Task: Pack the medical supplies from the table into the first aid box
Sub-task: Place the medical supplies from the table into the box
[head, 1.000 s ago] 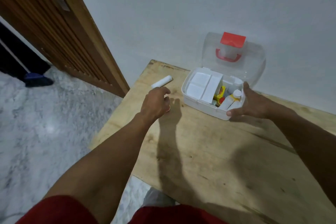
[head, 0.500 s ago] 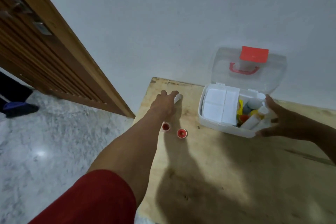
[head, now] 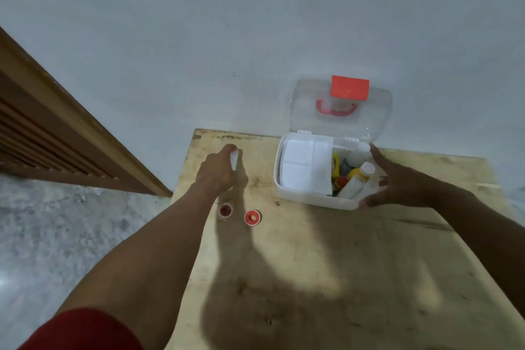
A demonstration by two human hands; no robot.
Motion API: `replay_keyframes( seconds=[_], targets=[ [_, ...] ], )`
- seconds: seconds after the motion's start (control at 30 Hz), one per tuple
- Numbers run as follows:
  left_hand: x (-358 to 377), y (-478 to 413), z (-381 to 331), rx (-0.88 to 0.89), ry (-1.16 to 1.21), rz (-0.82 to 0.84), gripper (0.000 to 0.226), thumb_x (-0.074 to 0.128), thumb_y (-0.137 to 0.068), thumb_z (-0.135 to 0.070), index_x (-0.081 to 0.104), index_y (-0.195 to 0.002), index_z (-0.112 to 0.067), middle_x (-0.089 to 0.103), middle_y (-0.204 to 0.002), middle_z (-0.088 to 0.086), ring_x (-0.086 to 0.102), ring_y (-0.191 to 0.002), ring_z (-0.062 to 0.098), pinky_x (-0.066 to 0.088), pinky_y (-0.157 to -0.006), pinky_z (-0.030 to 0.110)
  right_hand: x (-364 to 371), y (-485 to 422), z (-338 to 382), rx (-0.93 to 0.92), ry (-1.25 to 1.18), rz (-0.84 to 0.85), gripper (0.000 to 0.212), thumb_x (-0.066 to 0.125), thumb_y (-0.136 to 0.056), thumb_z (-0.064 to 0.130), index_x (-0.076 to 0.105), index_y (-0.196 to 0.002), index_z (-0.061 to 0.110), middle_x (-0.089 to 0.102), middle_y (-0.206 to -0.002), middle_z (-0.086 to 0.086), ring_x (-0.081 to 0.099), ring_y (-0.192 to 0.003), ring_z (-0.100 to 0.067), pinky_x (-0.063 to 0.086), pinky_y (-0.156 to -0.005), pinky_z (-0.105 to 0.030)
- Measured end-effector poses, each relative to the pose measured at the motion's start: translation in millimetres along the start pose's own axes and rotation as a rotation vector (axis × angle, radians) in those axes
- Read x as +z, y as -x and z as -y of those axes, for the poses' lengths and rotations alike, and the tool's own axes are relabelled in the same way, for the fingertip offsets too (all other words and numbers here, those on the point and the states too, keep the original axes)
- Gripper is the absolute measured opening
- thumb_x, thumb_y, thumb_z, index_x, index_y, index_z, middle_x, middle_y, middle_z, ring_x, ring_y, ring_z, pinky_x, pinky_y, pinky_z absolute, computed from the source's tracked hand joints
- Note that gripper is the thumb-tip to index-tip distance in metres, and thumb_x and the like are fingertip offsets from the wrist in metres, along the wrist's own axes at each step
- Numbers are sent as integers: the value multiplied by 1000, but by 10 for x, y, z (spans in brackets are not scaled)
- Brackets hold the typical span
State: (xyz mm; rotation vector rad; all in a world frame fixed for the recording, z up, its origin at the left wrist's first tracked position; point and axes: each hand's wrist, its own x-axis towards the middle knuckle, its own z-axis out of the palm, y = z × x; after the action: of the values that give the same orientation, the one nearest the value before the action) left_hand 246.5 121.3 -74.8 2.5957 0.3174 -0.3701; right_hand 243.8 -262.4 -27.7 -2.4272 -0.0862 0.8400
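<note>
The white first aid box [head: 301,198] stands open at the back of the wooden table [head: 341,264], its clear lid [head: 377,116] with a red latch leaning against the wall. Inside are a white divided tray [head: 301,163] on the left and several bottles [head: 358,173] on the right. My left hand [head: 217,172] grips a white roll [head: 234,159] near the table's back left corner. My right hand [head: 397,182] rests with straight fingers against the box's right side. Two small red-capped vials [head: 225,210] [head: 252,217] stand on the table just behind my left wrist.
The table's left edge [head: 181,179] drops to a grey marble floor [head: 71,230]. A brown wooden door [head: 56,133] runs along the left. A plain white wall [head: 255,37] stands directly behind the table and box.
My left hand let go of the red vials, reached further back and closed around the white roll. My right hand stayed at the box's right side. The camera tilted up.
</note>
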Motion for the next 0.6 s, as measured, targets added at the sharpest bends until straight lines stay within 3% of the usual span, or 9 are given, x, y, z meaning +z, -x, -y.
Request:
replay_keyframes(
  seconds=[0.13,0.23,0.33,0.43,0.6],
  targets=[
    [-66,120,-115,-45,231,-92,68,65,-79,-16,40,-141,-29,65,-116,18,63,-101,36,47,-73,32,3,38,59,-31,26,-40,150,92,-43,55,-11,-151,41,15,-161,10,37,-137,-20,40,-110,-43],
    [-150,233,-287,-50,373,-135,69,68,-78,-15,42,-141,-29,65,-116,16,64,-100,33,54,-80,37,-8,68,84,-31,30,-31,144,91,-56,45,-14,-153,32,13,-162,5,37,-138,-24,39,-110,-41],
    [-218,344,-524,-35,495,-156,68,71,-78,-13,44,-137,-32,63,-118,13,65,-97,31,58,-82,46,-23,90,70,-52,74,-38,142,89,-59,47,-15,-153,26,12,-163,2,32,-142,-23,33,-111,-32],
    [-234,440,-781,-11,552,-133,66,74,-76,-12,48,-133,-32,63,-118,10,66,-95,29,59,-81,47,-45,135,76,-58,55,-27,143,88,-59,49,-16,-153,24,15,-162,1,25,-146,-20,28,-109,-28],
    [-204,553,-1242,24,603,-6,64,77,-73,-9,53,-129,-30,63,-118,14,67,-95,31,61,-77,47,-52,174,84,-68,14,-9,138,88,-65,41,-16,-153,20,22,-160,3,29,-144,-19,26,-99,-21]
  ],
)
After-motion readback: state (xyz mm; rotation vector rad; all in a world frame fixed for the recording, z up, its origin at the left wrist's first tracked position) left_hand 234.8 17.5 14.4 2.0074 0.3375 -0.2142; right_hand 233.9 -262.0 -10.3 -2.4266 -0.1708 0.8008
